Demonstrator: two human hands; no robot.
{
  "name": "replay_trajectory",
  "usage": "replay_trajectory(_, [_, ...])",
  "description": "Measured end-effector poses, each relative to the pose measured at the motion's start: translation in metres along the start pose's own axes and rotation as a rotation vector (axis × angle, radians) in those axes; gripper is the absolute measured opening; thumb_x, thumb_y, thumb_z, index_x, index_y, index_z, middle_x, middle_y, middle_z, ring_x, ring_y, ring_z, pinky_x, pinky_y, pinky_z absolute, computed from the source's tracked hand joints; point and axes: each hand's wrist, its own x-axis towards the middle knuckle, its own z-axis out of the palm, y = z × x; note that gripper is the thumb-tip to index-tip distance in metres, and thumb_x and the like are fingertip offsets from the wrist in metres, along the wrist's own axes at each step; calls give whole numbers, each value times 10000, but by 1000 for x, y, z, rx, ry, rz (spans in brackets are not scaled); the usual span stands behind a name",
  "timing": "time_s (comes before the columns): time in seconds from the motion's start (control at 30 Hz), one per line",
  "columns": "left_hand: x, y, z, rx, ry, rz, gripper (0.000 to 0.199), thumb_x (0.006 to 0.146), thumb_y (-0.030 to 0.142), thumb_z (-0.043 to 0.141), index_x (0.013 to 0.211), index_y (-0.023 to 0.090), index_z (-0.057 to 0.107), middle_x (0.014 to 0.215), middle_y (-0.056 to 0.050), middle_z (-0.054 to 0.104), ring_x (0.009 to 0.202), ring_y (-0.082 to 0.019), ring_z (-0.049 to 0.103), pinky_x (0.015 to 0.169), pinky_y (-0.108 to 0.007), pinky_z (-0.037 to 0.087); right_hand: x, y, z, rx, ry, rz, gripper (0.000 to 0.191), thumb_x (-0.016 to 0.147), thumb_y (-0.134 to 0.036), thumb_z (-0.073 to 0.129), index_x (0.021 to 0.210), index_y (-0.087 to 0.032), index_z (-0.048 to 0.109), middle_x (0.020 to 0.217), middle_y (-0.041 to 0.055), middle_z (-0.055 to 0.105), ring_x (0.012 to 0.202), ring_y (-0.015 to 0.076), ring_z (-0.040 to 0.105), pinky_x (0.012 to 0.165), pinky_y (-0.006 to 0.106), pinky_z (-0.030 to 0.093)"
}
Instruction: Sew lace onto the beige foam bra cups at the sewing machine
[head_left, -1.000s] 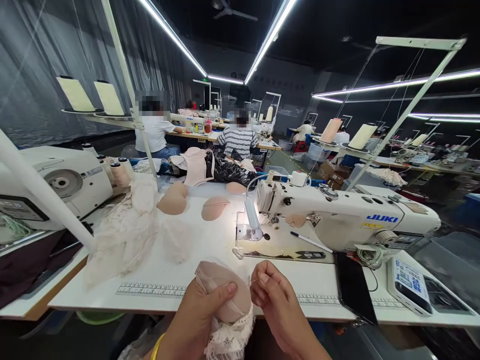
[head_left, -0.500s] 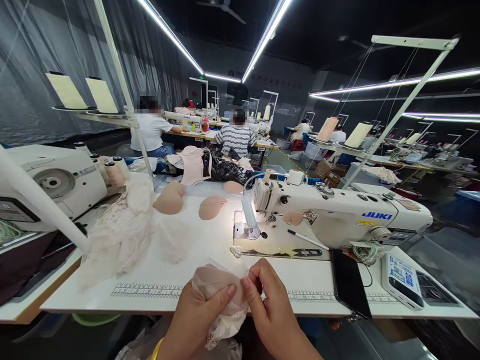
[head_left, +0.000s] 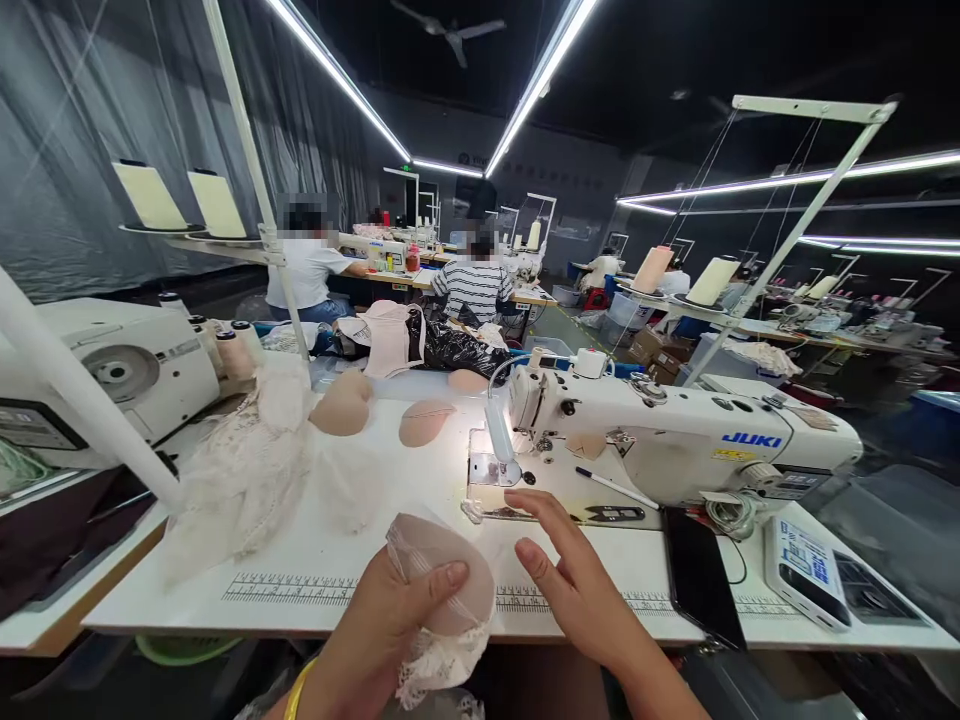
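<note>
In my left hand [head_left: 409,600] is a beige bra cup [head_left: 469,570] with sheer fabric over it and white lace trailing from its lower edge; the thumb presses on its face. My right hand [head_left: 562,570] is apart from the cup, fingers spread and holding nothing, over the table's front part near the sewing machine [head_left: 675,430]. Two more bra cups, one plain [head_left: 341,403] and one with a seam line [head_left: 425,424], lie on the white table [head_left: 405,475]. A sheer fabric piece [head_left: 351,490] lies in front of them.
White lace fabric [head_left: 240,480] is heaped at the left. Thread snips [head_left: 615,514], a pen [head_left: 611,485], a black phone [head_left: 701,570] and a white box-like device [head_left: 806,570] lie at the right. A ruler scale [head_left: 292,588] runs along the front edge. Co-workers sit beyond.
My right hand has let go of the cup's edge, moved right and opened. The left hand keeps its hold, and more of the cup's face shows.
</note>
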Motion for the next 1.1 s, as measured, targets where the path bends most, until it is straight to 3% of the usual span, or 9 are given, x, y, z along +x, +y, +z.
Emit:
replay_trajectory(0.07, [1,-1,-3,75,-32,3,400,795,413,871,1100,177,764,1034,-88,783,933,-253,728,830,-334,589,9,-5,1,181,-154,43,465,1042,-583,510,1424,-318,523,1394,72,567,1335,242,491,1119,402,369])
replay_trajectory(0.17, [1,7,-15,430,-122,140,264,820,402,848,898,167,756,784,-46,750,706,-186,682,637,-256,537,14,-1,2,525,-350,89,519,889,-607,752,1272,-281,622,975,10,643,921,175,608,837,302,464])
replay_trajectory(0.27, [0,23,-26,854,-333,731,166,965,338,695,890,193,725,879,-72,781,748,-185,661,672,-275,533,8,1,-11,669,-358,-9,420,825,-563,837,1063,-248,693,726,-50,567,647,114,490,644,251,381])
replay_trajectory(0.33, [-1,32,-30,1008,-443,1112,193,1050,292,551,972,195,698,1010,-111,796,814,-206,650,720,-318,547,2,-4,-23,523,-310,-90,300,935,-528,735,1017,-240,713,688,-43,572,626,119,492,656,269,386])
replay_trajectory(0.4, [-2,38,-29,1122,-470,1277,221,1078,215,474,996,184,677,1032,-123,801,828,-211,638,731,-341,550,-2,-14,-32,274,-213,-167,170,993,-406,688,1004,-239,717,754,-19,592,709,137,544,708,283,408])
replay_trajectory(0.47, [-3,42,-24,1215,-476,1337,206,1059,128,489,974,169,672,1023,-111,807,834,-203,637,754,-347,552,-3,-24,-34,98,-153,-253,52,987,-275,692,1026,-242,704,854,1,598,815,153,573,747,284,427])
replay_trajectory(0.6, [-5,46,-14,1307,-523,1387,187,1000,36,549,893,138,664,1006,-85,813,802,-173,636,788,-341,560,-2,-40,-23,-37,-191,-391,180,977,-148,662,1123,-254,669,956,20,593,904,164,569,766,273,451])
replay_trajectory(0.77, [-5,46,-13,1290,-557,1381,200,982,5,557,859,126,659,1009,-77,810,818,-163,641,809,-339,555,1,-44,-15,-195,-275,-483,132,989,-94,588,966,-214,639,914,16,556,856,158,516,711,267,403])
replay_trajectory(1.1, [-6,49,-15,1250,-578,1355,189,991,20,564,862,125,653,982,-87,809,808,-163,653,769,-332,556,0,-37,-21,-60,-270,-504,75,1016,-168,618,984,-232,640,912,2,544,846,141,528,724,242,421])
